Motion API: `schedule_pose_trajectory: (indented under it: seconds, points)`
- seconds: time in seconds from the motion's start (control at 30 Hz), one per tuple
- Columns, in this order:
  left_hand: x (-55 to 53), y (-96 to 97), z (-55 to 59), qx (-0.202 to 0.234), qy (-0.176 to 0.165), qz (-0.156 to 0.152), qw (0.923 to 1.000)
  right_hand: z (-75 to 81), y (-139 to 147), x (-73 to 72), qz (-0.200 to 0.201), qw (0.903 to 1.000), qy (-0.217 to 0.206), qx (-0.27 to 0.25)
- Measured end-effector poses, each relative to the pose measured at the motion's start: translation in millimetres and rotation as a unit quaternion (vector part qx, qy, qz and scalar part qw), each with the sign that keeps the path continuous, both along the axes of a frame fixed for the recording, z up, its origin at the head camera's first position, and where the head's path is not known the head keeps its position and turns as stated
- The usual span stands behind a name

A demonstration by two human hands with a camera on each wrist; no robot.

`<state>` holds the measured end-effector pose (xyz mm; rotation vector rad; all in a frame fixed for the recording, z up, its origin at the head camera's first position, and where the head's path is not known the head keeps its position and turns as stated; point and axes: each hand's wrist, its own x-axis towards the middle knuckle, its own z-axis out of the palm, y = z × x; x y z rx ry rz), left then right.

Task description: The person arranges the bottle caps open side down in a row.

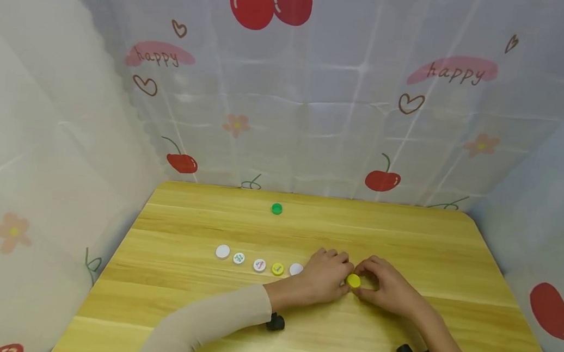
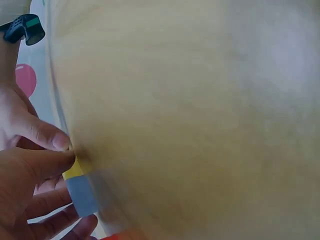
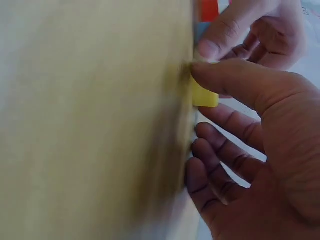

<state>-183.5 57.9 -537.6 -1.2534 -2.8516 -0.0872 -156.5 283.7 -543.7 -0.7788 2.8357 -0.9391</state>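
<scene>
A plain yellow bottle cap [image 1: 354,281] lies on the table between the two hands. My right hand [image 1: 389,290] pinches it from the right with thumb and index finger, the other fingers loosely bent. From the left my left hand [image 1: 325,277] holds the same cap, its thumb tip overlapping the right thumb's in the left wrist view. A blue bottle cap [image 2: 82,195] sits right beside the yellow one, in front of the left fingers. Part of a red cap [image 3: 209,11] shows past it. In the head view the left hand hides the blue and red caps.
Leftward runs a row of caps: a white cap [image 1: 296,269], a printed yellow cap [image 1: 277,269], two printed white caps [image 1: 259,265] and a plain white cap [image 1: 223,252]. Farther back lies a green cap [image 1: 277,209], open side up. Patterned curtains surround the wooden table [image 1: 201,208].
</scene>
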Motion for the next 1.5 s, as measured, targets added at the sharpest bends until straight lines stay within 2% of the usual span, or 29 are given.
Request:
schedule_pose_trajectory:
  seconds: [0.1,0.2,0.3,0.33,0.4,0.5,0.6,0.7,0.8,0.93,1.03,1.1,1.17,1.3,1.5]
  points:
    - [-3.9,-7.5,3.2,0.01,-0.03,-0.002,0.9995,4.9,-0.4,-4.5,-0.001,0.9987,-0.051,-0.006]
    - [-10.0,-22.4,9.5,0.046,-0.071,0.003,0.9964,11.4,-3.9,-12.4,0.003,0.9953,-0.092,-0.028]
    - [-21.0,-45.2,18.0,0.115,-0.121,0.035,0.9854,17.8,-15.9,-24.9,0.013,0.9946,-0.088,-0.054]
    - [-26.7,-54.3,19.8,0.145,-0.137,0.052,0.9785,20.3,-22.1,-30.3,0.017,0.9945,-0.082,-0.062]
    - [-38.9,-74.2,25.0,0.213,-0.175,0.094,0.9567,25.2,-38.1,-43.1,0.017,0.9936,-0.074,-0.083]
    - [-60.6,-106.2,27.7,0.314,-0.213,0.15,0.9133,29.6,-66.2,-65.7,0.01,0.9902,-0.081,-0.113]
    - [-80.9,-134.9,28.5,0.391,-0.25,0.181,0.8669,28.2,-92.5,-88.4,0.003,0.9855,-0.1,-0.137]
    - [-99.6,-156.3,26.8,0.436,-0.272,0.202,0.834,23.9,-111.7,-109.5,0.001,0.9782,-0.125,-0.166]
    - [-115.4,-171.9,21.5,0.45,-0.271,0.234,0.818,21.7,-126.1,-126.3,-0.004,0.9687,-0.157,-0.192]
    - [-130.6,-185.4,12.0,0.453,-0.263,0.283,0.8035,20.1,-143.7,-143.4,-0.018,0.9586,-0.194,-0.208]
    - [-136.8,-190.8,4.9,0.46,-0.275,0.302,0.7881,13.1,-157.5,-154.0,-0.026,0.9594,-0.195,-0.201]
    - [-139.0,-192.1,0.3,0.456,-0.288,0.306,0.7845,6.9,-166.1,-158.5,-0.036,0.962,-0.191,-0.192]
    - [-140.0,-192.0,-3.3,0.446,-0.295,0.305,0.7881,1.5,-173.5,-161.7,-0.048,0.9657,-0.181,-0.18]
    - [-141.4,-187.0,-7.9,0.418,-0.287,0.299,0.8088,-3.6,-183.7,-165.5,-0.069,0.9707,-0.167,-0.159]
    - [-146.2,-177.3,-7.1,0.391,-0.265,0.279,0.8359,-5.4,-194.5,-173.8,-0.078,0.9763,-0.143,-0.142]
